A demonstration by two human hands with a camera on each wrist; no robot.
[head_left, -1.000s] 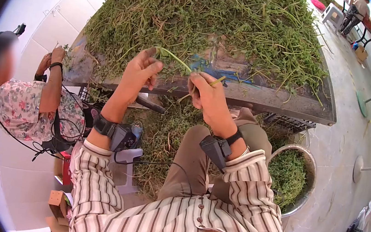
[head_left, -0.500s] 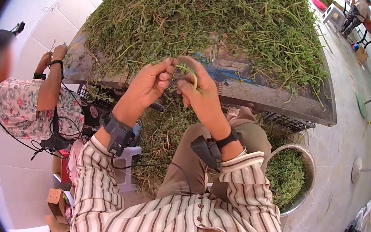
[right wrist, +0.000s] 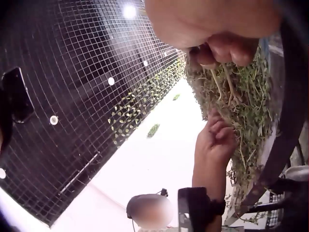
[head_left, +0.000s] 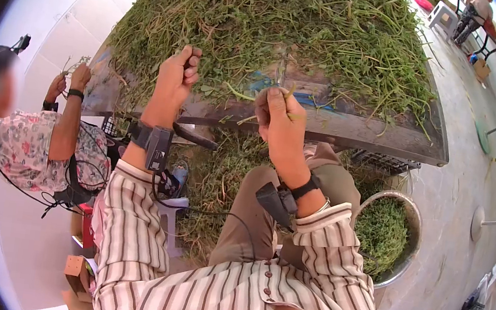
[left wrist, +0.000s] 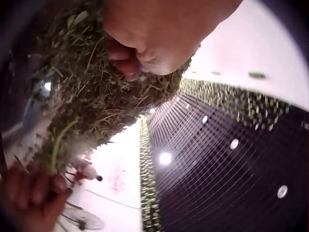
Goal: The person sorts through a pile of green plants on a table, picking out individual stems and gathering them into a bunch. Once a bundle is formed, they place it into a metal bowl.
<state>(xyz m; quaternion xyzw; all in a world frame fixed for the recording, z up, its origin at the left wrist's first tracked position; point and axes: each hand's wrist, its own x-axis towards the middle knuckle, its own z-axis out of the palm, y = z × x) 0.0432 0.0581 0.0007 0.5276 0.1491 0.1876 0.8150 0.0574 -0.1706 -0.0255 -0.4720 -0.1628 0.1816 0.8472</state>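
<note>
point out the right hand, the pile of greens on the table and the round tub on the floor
Right hand [head_left: 283, 123]: head view, middle of the hand
Pile of greens [head_left: 233, 20]: head view, leafy upper part
Round tub [head_left: 415, 237]: head view, right side of its rim

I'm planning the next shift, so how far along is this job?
Some may be done: the basin holds greens, though whether they are finished isn't clear. In hand: the right hand pinches a few stems. Left to do: a large heap covers most of the table, so much probably remains.
</note>
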